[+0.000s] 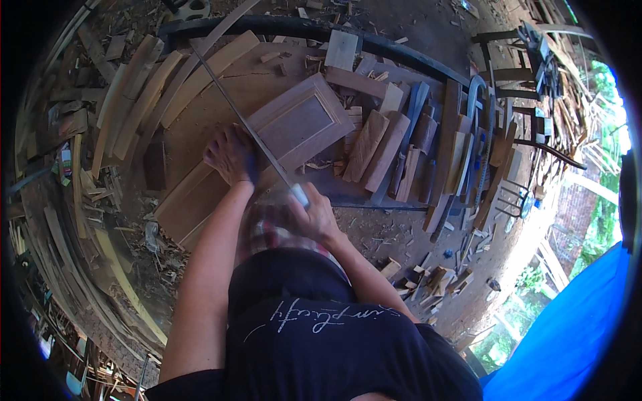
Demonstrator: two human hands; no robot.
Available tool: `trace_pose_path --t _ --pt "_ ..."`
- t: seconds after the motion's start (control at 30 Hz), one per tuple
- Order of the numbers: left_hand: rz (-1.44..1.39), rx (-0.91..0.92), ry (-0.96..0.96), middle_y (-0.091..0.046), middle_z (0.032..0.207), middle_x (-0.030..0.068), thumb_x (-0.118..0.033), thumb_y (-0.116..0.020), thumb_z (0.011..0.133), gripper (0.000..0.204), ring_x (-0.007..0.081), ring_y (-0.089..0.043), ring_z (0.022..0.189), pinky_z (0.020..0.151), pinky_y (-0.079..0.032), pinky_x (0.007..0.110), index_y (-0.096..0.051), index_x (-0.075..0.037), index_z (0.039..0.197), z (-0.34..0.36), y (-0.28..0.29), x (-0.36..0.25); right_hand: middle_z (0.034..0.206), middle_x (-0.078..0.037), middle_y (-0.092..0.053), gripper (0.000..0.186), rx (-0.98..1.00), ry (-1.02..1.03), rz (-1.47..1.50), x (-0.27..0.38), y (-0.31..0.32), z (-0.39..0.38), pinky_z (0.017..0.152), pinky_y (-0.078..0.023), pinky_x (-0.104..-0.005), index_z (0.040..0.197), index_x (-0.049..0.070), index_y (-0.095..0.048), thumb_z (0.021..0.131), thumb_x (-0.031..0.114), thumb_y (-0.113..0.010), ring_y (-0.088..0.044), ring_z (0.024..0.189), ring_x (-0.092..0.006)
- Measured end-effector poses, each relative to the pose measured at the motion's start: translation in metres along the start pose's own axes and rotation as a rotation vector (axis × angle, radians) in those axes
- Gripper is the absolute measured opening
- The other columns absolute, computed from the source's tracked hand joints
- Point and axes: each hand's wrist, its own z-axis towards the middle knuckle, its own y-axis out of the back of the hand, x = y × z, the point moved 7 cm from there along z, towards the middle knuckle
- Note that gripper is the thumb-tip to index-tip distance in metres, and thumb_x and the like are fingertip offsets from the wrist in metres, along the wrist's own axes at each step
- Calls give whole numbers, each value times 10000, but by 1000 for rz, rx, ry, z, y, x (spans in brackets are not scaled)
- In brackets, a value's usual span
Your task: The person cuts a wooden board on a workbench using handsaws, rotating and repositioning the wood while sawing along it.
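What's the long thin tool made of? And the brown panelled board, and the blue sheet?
Long thin tool: probably metal; it's grey, slim and straight. Panelled board: likely bare wood; it's matte brown, no paint shows. Blue sheet: maybe plastic or cloth; smooth and bright, but I can't tell.

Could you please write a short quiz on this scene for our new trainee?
1. Multiple choice: what is the left hand resting on?
a) a metal bucket
b) the panelled wood
c) a glass jar

2. True or false: the blue sheet shows on the person's right side.

3. Fill in the blank: the pale handle of the long thin blade is gripped by the ____ hand.

Key: 1. b; 2. true; 3. right.
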Motion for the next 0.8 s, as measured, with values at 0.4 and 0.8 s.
trace_pose_path --t 0.4,0.8 --pt "22 29 33 -611 1010 105 -325 -442 964 266 285 -531 1007 952 -306 447 -614 -123 989 -1 4 -2 805 -289 -619 398 -31 -165 155 3 9 4 681 -474 -492 940 -9 -555 928 388 -565 -599 795 -494" --pt "-57 54 40 -606 1027 108 -302 -462 946 251 290 -523 1030 954 -308 466 -611 -110 1010 1 1 1 853 -270 -616 370 46 -199 87 2 6 1 720 -478 -467 1009 -10 -556 950 355 -544 -605 826 -481"
